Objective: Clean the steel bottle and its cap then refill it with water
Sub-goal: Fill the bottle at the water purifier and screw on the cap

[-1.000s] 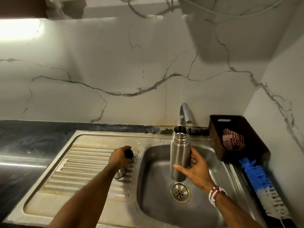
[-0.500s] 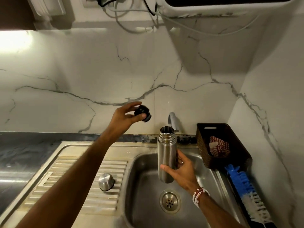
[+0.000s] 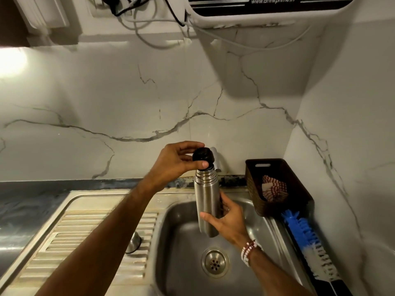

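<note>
Above both hands, the largest thing on the wall is one white water purifier [image 3: 267,11], its black band printed with "www.drinkprime.in", the only writing I can read. Below the hands lies one steel sink [image 3: 188,242], its ribbed drainboard [image 3: 85,242] running under the left forearm and its single round drain [image 3: 214,262] just below the right wrist. To the right of the right hand sits one dark basket [image 3: 295,189] with a red-and-white cloth [image 3: 274,190] inside, and one blue-and-white bottle brush [image 3: 307,238] lies along the sink's edge just beneath it. One steel bottle [image 3: 206,201] stands upright over the basin, its long axis vertical and its threaded mouth pointing up. The right hand [image 3: 228,221] is wrapped around its lower half, a beaded bracelet [image 3: 249,252] on that wrist. The left hand [image 3: 175,161] is apart from the right, up at the bottle's mouth, its fingertips pinching one black stopper [image 3: 203,156] that sits tilted against the rim. One small steel cap [image 3: 133,242] rests mouth-down on the drainboard, half hidden behind the left forearm. Just behind the stopper, one tap spout [image 3: 215,154] shows.
</note>
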